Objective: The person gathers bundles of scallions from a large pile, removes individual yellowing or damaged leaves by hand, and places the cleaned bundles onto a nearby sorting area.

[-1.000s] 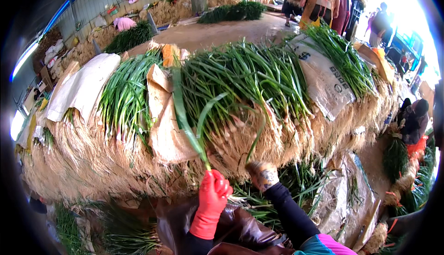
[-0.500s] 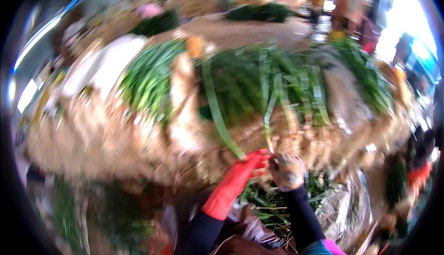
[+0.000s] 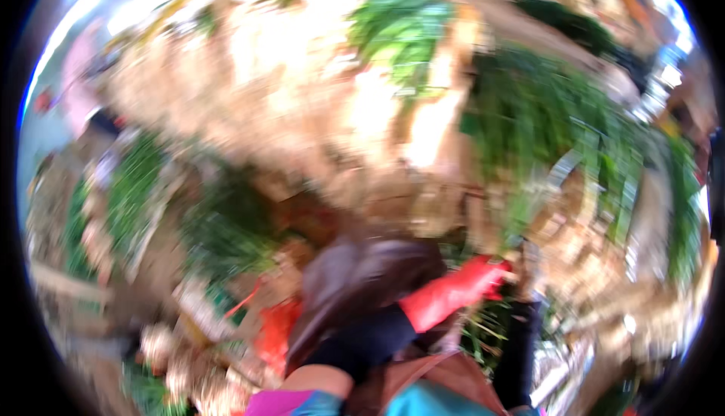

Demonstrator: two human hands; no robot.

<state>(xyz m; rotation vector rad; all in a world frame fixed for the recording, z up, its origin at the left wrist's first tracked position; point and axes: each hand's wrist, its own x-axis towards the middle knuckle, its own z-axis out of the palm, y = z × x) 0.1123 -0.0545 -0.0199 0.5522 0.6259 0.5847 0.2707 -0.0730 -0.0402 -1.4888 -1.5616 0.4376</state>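
The picture is smeared by motion. My left hand (image 3: 483,274), in a red rubber glove, reaches in to the right of centre with its fingers curled closed. Pale green leaves of a green onion (image 3: 516,223) run up from its fingertips. Close beside it is my right hand (image 3: 530,269), in a dull, dirty-looking glove; its fingers blur into the brown behind. Both hands are at the near edge of a heap of green onions (image 3: 529,106), whose leaves point away from me. Loose green trimmings (image 3: 487,333) lie below the hands.
A broad earth-coloured surface (image 3: 249,106) stretches left, with another green onion bunch (image 3: 404,31) on it. More bundles (image 3: 234,223) lie low at left. An orange-red bag (image 3: 279,333) and root ends (image 3: 189,367) are near my left side. Brown cloth (image 3: 362,288) covers my lap.
The view has swung to the left, so the heap and both hands appear farther right. The low bundles and orange-red bag at left show more fully. My hands stay close together.
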